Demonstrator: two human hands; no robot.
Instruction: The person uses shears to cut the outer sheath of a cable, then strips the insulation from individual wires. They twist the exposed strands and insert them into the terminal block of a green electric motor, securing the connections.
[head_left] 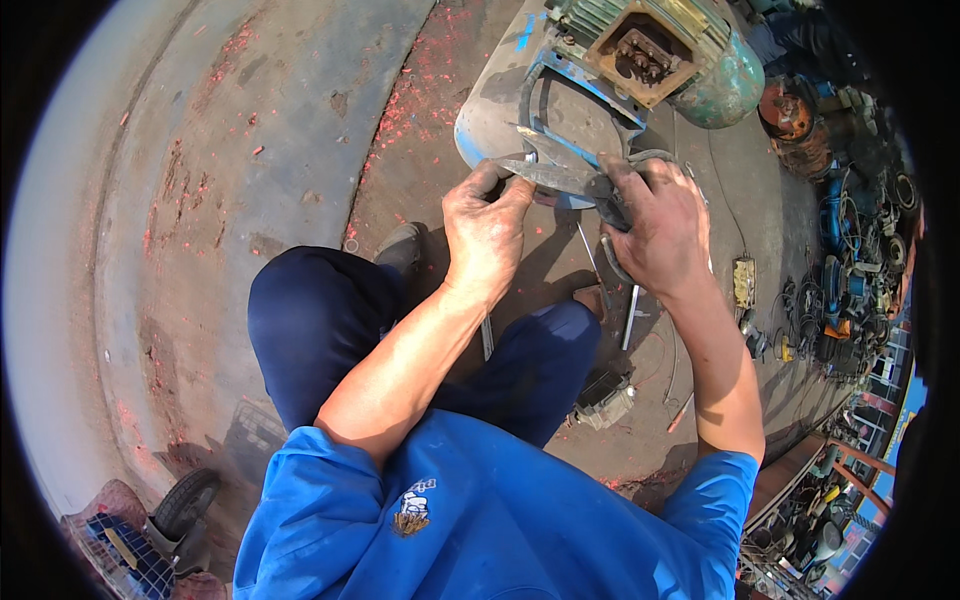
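The left hand (490, 220) pinches one end of a grey strip (560, 180), just on the person's side of the motor (715, 90). The right hand (660, 220) is curled round a dark piece (612, 208) at the other end; I can't tell what it is. The strip looks light and a bit stiff, so its ends seem good to hold. The motor's open box (650, 98) has hard edges. Left of the motor, the ground (280, 170) leaves room to move.

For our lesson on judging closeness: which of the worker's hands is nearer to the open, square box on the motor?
The right hand. In the picture it is below the open, square box, while the left hand is also below but farther left.
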